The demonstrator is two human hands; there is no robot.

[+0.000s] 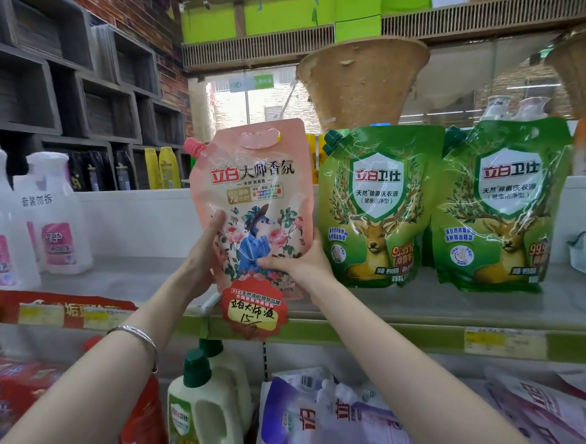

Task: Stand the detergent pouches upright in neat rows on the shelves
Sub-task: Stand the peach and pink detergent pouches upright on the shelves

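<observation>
On the upper shelf [416,308], near its front edge, pink pouch [252,198] upright: floral print, corner spout upper left, handle cutout on top. Left hand [202,254] cups its lower left side, fingers wrapped behind; right hand [296,263] pinches the lower right, thumb across the front. Two green pouches [371,206] [498,203] stand just right. Bare shelf to the left, up to white bottles [53,214].
</observation>
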